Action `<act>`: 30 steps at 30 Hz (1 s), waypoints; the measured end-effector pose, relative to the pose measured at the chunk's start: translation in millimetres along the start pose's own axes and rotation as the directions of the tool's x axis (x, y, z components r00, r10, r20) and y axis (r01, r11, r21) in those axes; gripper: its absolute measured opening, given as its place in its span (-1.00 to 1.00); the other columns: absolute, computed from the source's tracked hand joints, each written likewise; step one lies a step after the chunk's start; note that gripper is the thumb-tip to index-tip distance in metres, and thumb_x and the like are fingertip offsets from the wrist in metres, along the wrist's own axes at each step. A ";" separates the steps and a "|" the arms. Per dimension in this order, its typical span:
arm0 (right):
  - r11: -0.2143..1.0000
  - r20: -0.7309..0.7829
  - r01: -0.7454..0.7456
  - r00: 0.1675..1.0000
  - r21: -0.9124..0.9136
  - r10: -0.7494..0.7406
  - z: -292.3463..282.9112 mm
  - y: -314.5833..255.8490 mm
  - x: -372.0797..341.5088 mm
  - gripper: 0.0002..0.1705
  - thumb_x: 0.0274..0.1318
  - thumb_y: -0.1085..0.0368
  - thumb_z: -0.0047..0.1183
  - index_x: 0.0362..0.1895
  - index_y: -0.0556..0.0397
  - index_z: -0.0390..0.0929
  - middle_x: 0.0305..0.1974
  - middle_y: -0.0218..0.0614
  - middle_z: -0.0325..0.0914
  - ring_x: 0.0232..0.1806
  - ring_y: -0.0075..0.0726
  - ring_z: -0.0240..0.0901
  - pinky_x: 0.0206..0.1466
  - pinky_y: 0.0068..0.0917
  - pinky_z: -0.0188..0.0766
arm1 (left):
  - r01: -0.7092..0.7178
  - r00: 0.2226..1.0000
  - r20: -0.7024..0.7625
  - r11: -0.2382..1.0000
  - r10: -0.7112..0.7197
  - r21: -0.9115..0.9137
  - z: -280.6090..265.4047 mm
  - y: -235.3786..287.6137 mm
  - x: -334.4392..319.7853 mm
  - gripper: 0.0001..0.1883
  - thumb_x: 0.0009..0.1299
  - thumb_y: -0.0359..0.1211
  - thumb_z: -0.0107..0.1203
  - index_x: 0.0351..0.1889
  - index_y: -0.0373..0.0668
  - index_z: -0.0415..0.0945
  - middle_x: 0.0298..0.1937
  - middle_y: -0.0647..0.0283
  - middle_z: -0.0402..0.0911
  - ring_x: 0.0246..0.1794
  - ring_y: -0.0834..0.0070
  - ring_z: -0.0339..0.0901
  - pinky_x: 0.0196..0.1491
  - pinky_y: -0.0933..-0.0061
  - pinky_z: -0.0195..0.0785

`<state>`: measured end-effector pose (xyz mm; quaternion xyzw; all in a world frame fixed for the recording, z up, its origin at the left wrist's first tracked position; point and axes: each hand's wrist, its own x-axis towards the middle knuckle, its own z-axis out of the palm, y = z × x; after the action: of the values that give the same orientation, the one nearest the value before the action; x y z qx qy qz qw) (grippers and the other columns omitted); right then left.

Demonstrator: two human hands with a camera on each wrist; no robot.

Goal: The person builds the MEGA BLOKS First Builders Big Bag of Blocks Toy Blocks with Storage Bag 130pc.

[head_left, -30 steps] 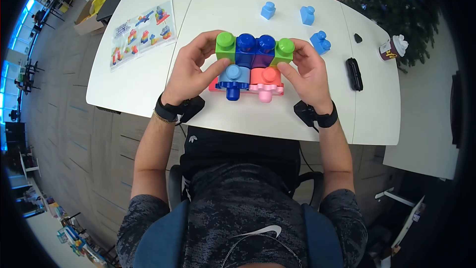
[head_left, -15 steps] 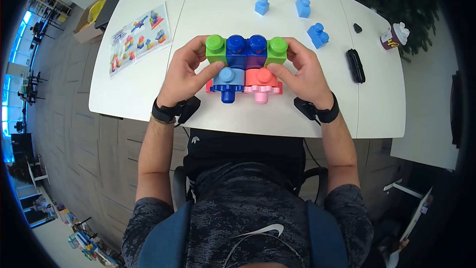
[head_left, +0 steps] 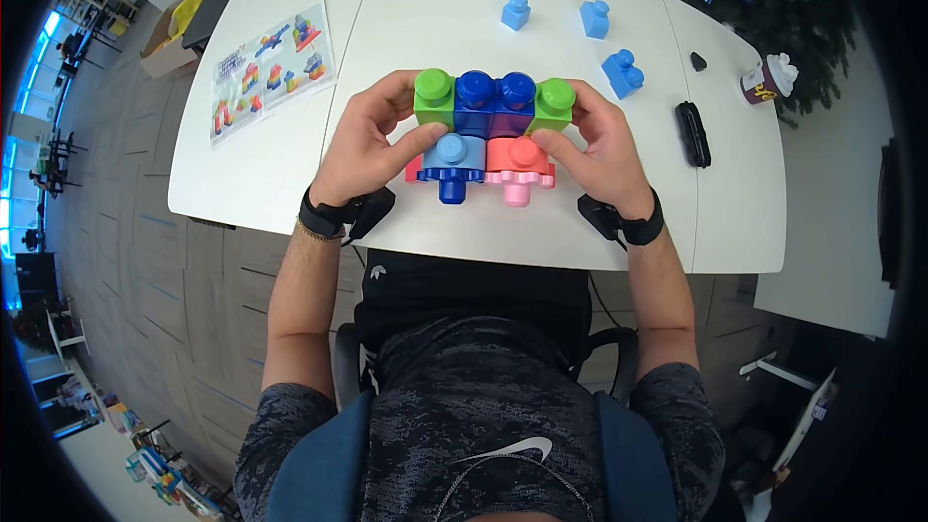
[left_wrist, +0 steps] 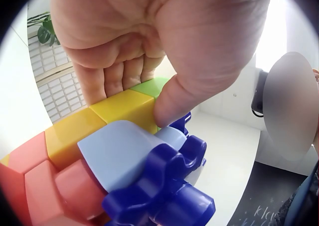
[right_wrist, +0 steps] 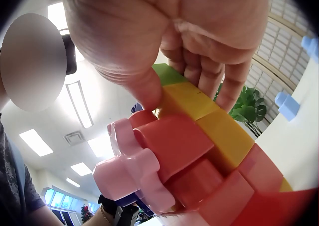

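A block assembly stands near the table's front edge, with green blocks (head_left: pixel 435 99) at its upper corners and dark blue blocks (head_left: pixel 494 101) between them. Light blue (head_left: pixel 453 150) and coral blocks (head_left: pixel 517 152) stick out at the front, bearing a dark blue gear (left_wrist: pixel 164 186) and a pink gear (right_wrist: pixel 130 168). The left hand (head_left: pixel 365 140) grips the assembly's left side, thumb in front and fingers behind. On the right side, the right hand (head_left: pixel 599 150) holds it the same way. Yellow blocks (left_wrist: pixel 124 109) show under the green ones in the wrist views.
Three light blue blocks (head_left: pixel 516 13) stand apart toward the back of the table (head_left: pixel 406 29). An instruction sheet (head_left: pixel 273 71) lies at the left. At the right are a black case (head_left: pixel 692 134), a small dark object (head_left: pixel 698 62) and a cup (head_left: pixel 764 83).
The head view has shifted slightly. Both hands keep their grip on the assembly, and no clear movement of it across the table shows.
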<state>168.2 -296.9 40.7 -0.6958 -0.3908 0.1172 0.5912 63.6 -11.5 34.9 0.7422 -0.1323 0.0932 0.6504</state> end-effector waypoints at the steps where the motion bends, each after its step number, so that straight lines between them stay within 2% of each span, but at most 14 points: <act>1: 1.000 -0.001 0.003 1.000 -0.006 -0.003 0.1 0.3 -0.2 -0.49 0.31 0.37 0.36 0.28 0.22 0.53 0.06 -0.25 0.70 0.12 -0.40 0.64 0.37 -0.34 0.50 | 0.004 1.000 0.004 1.000 -0.004 -0.006 0.0 0.0 -0.1 -0.51 0.50 -0.49 0.33 0.36 -0.36 0.48 0.16 0.15 0.73 0.23 0.50 0.63 0.46 0.32 0.39; 6: 1.000 0.018 -0.024 1.000 -0.002 0.024 -1.7 1.3 -1.9 -0.42 0.30 0.33 0.39 0.34 0.20 0.51 0.11 -0.23 0.70 0.17 -0.37 0.63 0.38 -0.33 0.49 | 0.017 0.999 0.028 1.000 -0.017 0.011 -3.5 -4.1 -2.9 -0.46 0.48 -0.46 0.35 0.39 -0.36 0.47 0.20 0.13 0.72 0.29 0.43 0.62 0.48 0.28 0.36; 8: 0.980 -0.058 0.132 0.990 0.149 -0.125 -0.1 -2.6 -1.2 -0.30 0.29 0.22 0.43 0.42 0.17 0.48 0.18 -0.19 0.68 0.25 -0.28 0.62 0.39 -0.31 0.48 | 0.011 0.999 0.033 0.999 -0.012 0.031 -4.6 -3.1 -2.1 -0.42 0.46 -0.43 0.37 0.42 -0.36 0.46 0.22 0.12 0.72 0.30 0.40 0.62 0.49 0.26 0.36; 10: 0.981 -0.182 0.171 0.972 0.095 -0.151 -18.9 2.7 2.0 -0.19 0.26 0.08 0.46 0.48 0.14 0.46 0.24 -0.13 0.66 0.32 -0.21 0.60 0.37 -0.26 0.50 | -0.148 0.989 0.012 0.987 0.149 -0.060 -5.9 0.9 -1.4 -0.34 0.43 -0.36 0.40 0.46 -0.34 0.45 0.27 0.08 0.71 0.33 0.33 0.62 0.50 0.21 0.34; 11: 0.968 -0.224 0.107 0.962 -0.226 -0.158 -36.9 6.0 6.0 -0.18 0.26 0.05 0.45 0.47 0.15 0.47 0.21 -0.08 0.66 0.28 -0.16 0.62 0.32 -0.25 0.53 | -0.146 0.989 0.007 0.987 0.146 -0.062 -8.4 0.9 -0.8 -0.34 0.43 -0.36 0.40 0.46 -0.34 0.45 0.27 0.08 0.71 0.33 0.33 0.62 0.50 0.21 0.34; 12: 0.854 -0.259 0.019 0.949 -0.519 -0.178 -57.2 10.5 11.0 -0.17 0.25 0.02 0.45 0.47 0.15 0.47 0.19 -0.03 0.67 0.25 -0.11 0.65 0.27 -0.24 0.56 | -0.140 0.990 0.000 0.988 0.140 -0.066 -12.9 0.3 1.3 -0.27 0.43 -0.21 0.41 0.48 -0.36 0.43 0.32 0.02 0.68 0.38 0.29 0.59 0.53 0.20 0.29; 13: 0.854 -0.255 0.019 0.951 -0.519 -0.176 -75.3 21.3 14.3 -0.17 0.25 0.02 0.45 0.47 0.15 0.47 0.19 -0.03 0.67 0.25 -0.11 0.65 0.27 -0.24 0.56 | -0.137 0.991 -0.004 0.988 0.137 -0.069 -15.5 0.1 2.3 -0.19 0.42 -0.05 0.42 0.49 -0.39 0.42 0.37 -0.03 0.64 0.43 0.25 0.57 0.56 0.19 0.25; 15: 0.463 -0.301 -0.248 0.953 -0.851 -0.042 -102.2 48.2 17.9 -0.22 0.25 0.06 0.44 0.43 0.13 0.49 0.11 0.06 0.67 0.12 0.04 0.68 0.16 -0.20 0.61 | -0.132 0.991 0.007 0.990 0.133 -0.040 -14.1 -0.3 2.7 -0.25 0.41 -0.19 0.42 0.48 -0.35 0.44 0.33 0.02 0.68 0.38 0.29 0.60 0.52 0.20 0.30; 16: 0.460 -0.301 -0.245 0.952 -0.854 -0.050 -105.5 55.5 19.2 -0.22 0.25 0.06 0.44 0.43 0.13 0.49 0.11 0.06 0.67 0.12 0.04 0.68 0.16 -0.20 0.61 | -0.125 0.992 0.019 0.992 0.126 -0.010 -12.7 -0.3 3.5 -0.31 0.40 -0.32 0.43 0.48 -0.31 0.46 0.28 0.07 0.71 0.33 0.33 0.62 0.49 0.21 0.35; 18: 0.458 -0.329 -0.330 0.941 -0.825 0.086 -108.5 73.0 21.6 -0.28 0.23 0.11 0.44 0.39 0.12 0.51 0.06 0.09 0.66 0.02 0.17 0.67 0.11 -0.15 0.62 | -0.128 0.992 -0.006 0.991 0.129 0.028 -6.8 -0.2 2.0 -0.32 0.39 -0.30 0.47 0.44 -0.30 0.50 0.24 0.10 0.74 0.30 0.36 0.64 0.48 0.23 0.37; 20: 0.452 -0.275 -0.255 0.961 -0.855 0.023 -109.0 86.4 24.8 -0.36 0.25 0.15 0.42 0.33 0.11 0.54 0.00 0.05 0.68 0.00 0.16 0.68 0.11 -0.11 0.62 | -0.074 0.997 0.006 0.993 0.074 0.094 -3.4 -1.7 -1.4 -0.36 0.39 -0.28 0.48 0.40 -0.29 0.54 0.21 0.13 0.76 0.26 0.38 0.67 0.44 0.27 0.40; 23: 0.476 -0.283 -0.312 0.950 -0.822 0.133 -107.6 92.6 28.0 -0.43 0.26 0.19 0.41 0.27 0.11 0.55 -0.04 0.02 0.71 -0.01 0.15 0.69 0.11 -0.08 0.61 | -0.055 0.998 -0.003 0.994 0.056 0.091 -0.8 -4.0 -2.7 -0.39 0.42 -0.28 0.47 0.38 -0.31 0.55 0.18 0.12 0.77 0.23 0.37 0.69 0.40 0.29 0.45; 26: 0.535 -0.238 -0.297 0.955 -0.791 0.177 -106.3 85.2 31.3 -0.49 0.28 0.22 0.39 0.23 0.09 0.55 -0.08 -0.03 0.72 -0.05 0.05 0.70 0.10 -0.15 0.61 | -0.065 0.997 -0.030 0.991 0.069 0.117 0.9 2.0 -5.0 -0.37 0.43 -0.28 0.46 0.41 -0.31 0.52 0.17 0.10 0.77 0.24 0.35 0.69 0.40 0.28 0.46; 30: 0.752 -0.151 -0.230 0.973 -0.618 0.174 -102.9 49.4 37.0 -0.50 0.33 0.22 0.36 0.27 0.06 0.54 -0.10 -0.18 0.70 -0.11 -0.25 0.66 0.08 -0.34 0.60 | -0.113 0.988 -0.091 0.988 0.123 0.106 -7.0 5.2 -4.1 -0.34 0.43 -0.29 0.46 0.45 -0.28 0.48 0.19 0.07 0.76 0.26 0.32 0.69 0.40 0.27 0.46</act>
<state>277.2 -346.7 34.8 -0.8959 -0.3045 0.0130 0.3231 58.2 -4.8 39.5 0.7594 -0.1393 0.1743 0.6112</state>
